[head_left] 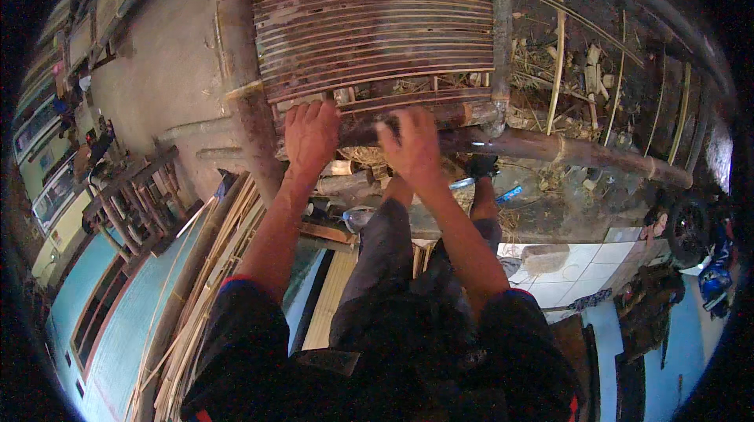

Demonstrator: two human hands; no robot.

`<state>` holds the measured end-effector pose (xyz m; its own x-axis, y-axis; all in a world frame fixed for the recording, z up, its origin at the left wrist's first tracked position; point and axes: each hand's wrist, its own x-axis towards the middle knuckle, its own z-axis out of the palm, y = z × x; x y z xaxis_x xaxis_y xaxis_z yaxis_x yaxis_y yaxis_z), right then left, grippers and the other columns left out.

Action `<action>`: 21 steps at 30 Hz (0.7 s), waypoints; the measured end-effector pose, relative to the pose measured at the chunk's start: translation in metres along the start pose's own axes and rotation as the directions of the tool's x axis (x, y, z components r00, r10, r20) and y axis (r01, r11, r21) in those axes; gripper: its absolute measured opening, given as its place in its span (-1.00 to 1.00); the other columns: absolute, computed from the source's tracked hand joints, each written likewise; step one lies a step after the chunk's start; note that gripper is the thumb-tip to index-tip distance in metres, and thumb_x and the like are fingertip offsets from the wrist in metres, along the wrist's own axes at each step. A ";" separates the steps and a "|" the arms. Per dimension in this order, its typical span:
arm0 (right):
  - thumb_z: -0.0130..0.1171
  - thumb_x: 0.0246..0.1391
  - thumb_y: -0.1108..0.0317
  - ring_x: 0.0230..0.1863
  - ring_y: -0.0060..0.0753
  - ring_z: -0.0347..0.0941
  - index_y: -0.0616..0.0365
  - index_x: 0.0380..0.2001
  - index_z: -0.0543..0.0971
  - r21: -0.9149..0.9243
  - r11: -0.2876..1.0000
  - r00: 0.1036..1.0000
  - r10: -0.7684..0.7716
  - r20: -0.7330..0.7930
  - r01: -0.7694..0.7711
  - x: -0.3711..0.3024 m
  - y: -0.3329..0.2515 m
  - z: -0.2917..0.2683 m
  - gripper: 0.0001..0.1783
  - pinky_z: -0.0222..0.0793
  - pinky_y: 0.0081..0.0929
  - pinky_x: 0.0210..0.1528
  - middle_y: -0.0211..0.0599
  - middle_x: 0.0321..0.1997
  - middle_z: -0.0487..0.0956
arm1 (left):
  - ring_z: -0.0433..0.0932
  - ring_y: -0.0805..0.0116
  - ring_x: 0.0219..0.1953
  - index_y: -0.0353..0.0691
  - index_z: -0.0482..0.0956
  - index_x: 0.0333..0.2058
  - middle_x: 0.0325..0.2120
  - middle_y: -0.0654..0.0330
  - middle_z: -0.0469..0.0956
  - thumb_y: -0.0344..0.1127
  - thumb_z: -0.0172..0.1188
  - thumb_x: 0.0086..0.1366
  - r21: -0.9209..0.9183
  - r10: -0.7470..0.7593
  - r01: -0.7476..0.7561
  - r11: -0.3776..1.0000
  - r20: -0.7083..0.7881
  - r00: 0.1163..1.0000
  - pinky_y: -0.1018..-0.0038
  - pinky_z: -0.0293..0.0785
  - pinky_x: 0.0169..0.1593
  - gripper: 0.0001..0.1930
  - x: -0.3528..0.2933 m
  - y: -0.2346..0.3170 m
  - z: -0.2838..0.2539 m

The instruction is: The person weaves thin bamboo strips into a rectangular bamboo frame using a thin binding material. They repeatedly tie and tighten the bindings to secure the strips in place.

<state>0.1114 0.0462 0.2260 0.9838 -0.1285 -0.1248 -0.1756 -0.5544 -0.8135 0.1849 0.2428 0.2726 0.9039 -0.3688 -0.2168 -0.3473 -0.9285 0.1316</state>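
Note:
A bamboo frame with a row of thin parallel bamboo slats spans the upper middle. My left hand is closed, knuckles up, over the near left part of the slats; what it grips, if anything, is hidden beneath the fingers. To its right, my right hand hovers by the near bamboo rail, somewhat blurred. Its fingers are bent, and a dark gap shows between thumb and forefinger, with nothing visible held. A separate near slat runs rightward from beside my left hand.
Bamboo scraps litter the ground inside the frame's right part. Long split bamboo strips lie along the left. A clear plastic bottle lies near my legs. White tiles and a wheel are at the right.

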 end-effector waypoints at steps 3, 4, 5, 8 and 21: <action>0.29 0.08 0.17 -0.02 0.09 0.40 0.22 -0.09 0.50 -0.226 0.973 0.984 -0.007 0.180 0.049 0.006 -0.032 0.022 -0.57 0.33 -0.01 0.00 -0.02 -0.06 0.49 | 0.53 0.03 -0.05 -0.15 0.58 -0.15 -0.17 0.10 0.60 -0.26 0.17 0.29 0.075 0.002 -0.005 0.997 0.036 0.999 0.08 0.34 0.03 -0.80 -0.003 0.001 -0.002; 0.25 0.08 0.15 0.01 0.10 0.39 0.21 -0.09 0.48 -0.245 0.967 0.982 -0.025 0.189 0.071 0.008 -0.035 0.025 -0.57 0.32 -0.02 0.04 -0.05 -0.06 0.48 | 0.52 0.06 -0.14 -0.16 0.56 -0.24 -0.28 0.13 0.57 -0.27 0.17 0.29 0.081 0.036 -0.034 0.996 -0.021 0.999 0.11 0.34 -0.04 -0.86 -0.003 0.001 -0.002; 0.25 0.09 0.16 0.03 0.10 0.38 0.21 -0.12 0.49 -0.277 0.957 0.982 -0.038 0.184 0.089 0.012 -0.031 0.031 -0.60 0.32 -0.02 0.04 -0.05 -0.06 0.48 | 0.52 0.08 -0.23 -0.16 0.54 -0.32 -0.39 0.15 0.55 -0.28 0.16 0.29 0.089 0.069 -0.062 0.994 -0.085 0.994 0.13 0.33 -0.11 -0.90 0.001 0.000 -0.001; 0.21 0.11 0.19 0.00 0.09 0.40 0.20 -0.22 0.51 -0.320 0.938 0.983 -0.084 0.164 0.134 0.017 -0.023 0.045 -0.69 0.32 -0.01 -0.01 -0.07 -0.09 0.50 | 0.53 0.10 -0.22 -0.16 0.54 -0.32 -0.37 0.15 0.57 -0.28 0.16 0.29 0.055 0.062 -0.056 0.997 -0.109 0.992 0.14 0.33 -0.11 -0.89 -0.001 -0.005 0.003; 0.15 0.24 0.17 -0.27 -0.25 0.55 0.29 -0.20 0.62 0.425 0.715 0.768 0.244 0.592 -0.555 0.012 0.009 0.021 -0.65 0.44 -0.23 -0.16 -0.18 -0.36 0.64 | 0.52 0.07 -0.17 -0.04 0.58 -0.10 -0.32 0.18 0.57 -0.13 0.22 0.26 0.105 0.064 -0.064 0.992 0.003 0.998 0.08 0.37 -0.09 -0.73 -0.006 -0.001 0.004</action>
<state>0.1223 0.0568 0.2051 0.7340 0.2525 -0.6305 -0.6562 0.0240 -0.7542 0.1794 0.2458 0.2701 0.8789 -0.4278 -0.2112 -0.4288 -0.9024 0.0433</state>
